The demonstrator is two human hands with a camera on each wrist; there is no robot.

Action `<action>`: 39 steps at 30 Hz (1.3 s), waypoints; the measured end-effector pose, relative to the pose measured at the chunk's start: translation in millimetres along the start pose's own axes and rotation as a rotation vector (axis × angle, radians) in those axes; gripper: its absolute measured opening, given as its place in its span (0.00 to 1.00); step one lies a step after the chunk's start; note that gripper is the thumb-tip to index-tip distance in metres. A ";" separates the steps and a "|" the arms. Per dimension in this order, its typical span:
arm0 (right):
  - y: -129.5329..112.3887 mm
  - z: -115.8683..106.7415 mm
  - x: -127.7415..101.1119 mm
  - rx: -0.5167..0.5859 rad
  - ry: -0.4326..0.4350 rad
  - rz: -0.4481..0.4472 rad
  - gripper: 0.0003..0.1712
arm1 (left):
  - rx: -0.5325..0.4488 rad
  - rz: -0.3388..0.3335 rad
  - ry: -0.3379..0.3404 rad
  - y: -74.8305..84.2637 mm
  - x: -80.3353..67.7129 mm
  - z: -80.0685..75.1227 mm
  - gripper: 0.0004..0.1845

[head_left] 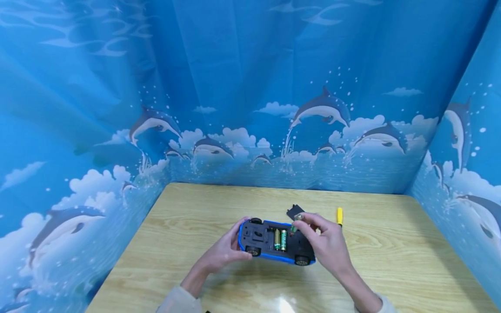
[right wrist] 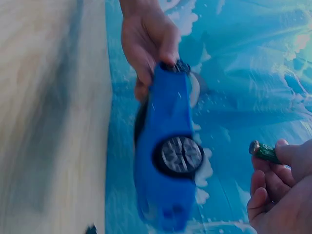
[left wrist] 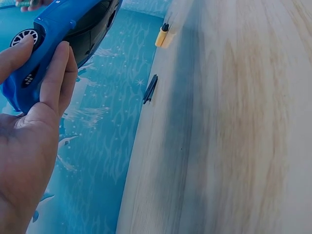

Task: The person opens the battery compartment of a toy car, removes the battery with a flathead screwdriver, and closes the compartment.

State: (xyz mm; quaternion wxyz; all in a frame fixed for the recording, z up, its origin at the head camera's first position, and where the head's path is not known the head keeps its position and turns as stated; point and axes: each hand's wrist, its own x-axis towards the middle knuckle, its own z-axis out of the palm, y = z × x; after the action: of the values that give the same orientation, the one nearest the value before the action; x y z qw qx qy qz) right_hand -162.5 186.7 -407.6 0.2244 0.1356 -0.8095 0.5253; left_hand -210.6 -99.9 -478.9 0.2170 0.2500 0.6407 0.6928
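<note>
Right hand (head_left: 326, 243) is pinching a green battery (right wrist: 263, 151) between thumb and fingertips, remaining fingers curled under. In the head view the battery is hovering just above the open bay at the 3 o'clock end of the toy car (head_left: 275, 242); whether it is touching the bay yet cannot be told.

Left hand (head_left: 225, 251) is gripping the car's 9 o'clock end, fingers wrapped round the blue body (left wrist: 46, 36), thumb on the near side. The car is being held upside down, black underside facing the camera, slightly above the surface (head_left: 391, 269) near its centre. Two batteries (head_left: 280, 239) are already sitting side by side in the bay.

Handling judgement:
- Battery: small, rigid, smooth cylinder, dense for its size; likely to roll or slip, so a pinch across the middle suits it.
- Car: hollow hard plastic, light, stiff; wheels (right wrist: 181, 154) are turning parts, so holding by the body sides seems steadier than by the wheels. Bay contacts look like the delicate part.

Further out, at 12 o'clock from the right hand, a black cover piece (head_left: 293, 211) is lying on the surface. At 1 o'clock, a yellow-handled tool (head_left: 339, 216), probably a screwdriver, is lying just beside the hand.
</note>
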 end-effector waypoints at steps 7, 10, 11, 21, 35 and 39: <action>5.8 -35.3 7.0 -0.027 0.156 0.079 0.08 | 0.016 0.019 0.007 4.2 -0.6 -3.2 0.57; 12.0 -49.2 7.7 -0.051 0.202 0.130 0.12 | 0.021 0.024 0.008 4.9 -0.7 -4.6 0.58; 14.7 -53.2 7.8 -0.060 0.210 0.149 0.13 | 0.022 0.027 0.009 5.2 -0.7 -5.3 0.58; 49.2 -67.2 1.6 -0.069 0.151 0.363 0.23 | 0.023 0.044 0.021 7.9 -1.8 -9.7 0.58; 88.2 -39.0 -15.0 0.036 -0.041 0.606 0.22 | 0.035 0.066 0.052 13.1 -5.8 -17.6 0.58; 94.6 -30.0 -18.8 0.038 -0.059 0.623 0.16 | 0.029 0.065 0.067 15.1 -6.4 -20.1 0.58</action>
State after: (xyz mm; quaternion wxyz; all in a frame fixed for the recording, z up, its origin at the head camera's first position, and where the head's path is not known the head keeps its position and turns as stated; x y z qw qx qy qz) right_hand -182.8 252.7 -481.4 0.0264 -0.0995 -0.8084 0.5795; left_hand -217.8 -120.8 -465.5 0.1692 0.2502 0.6491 0.6982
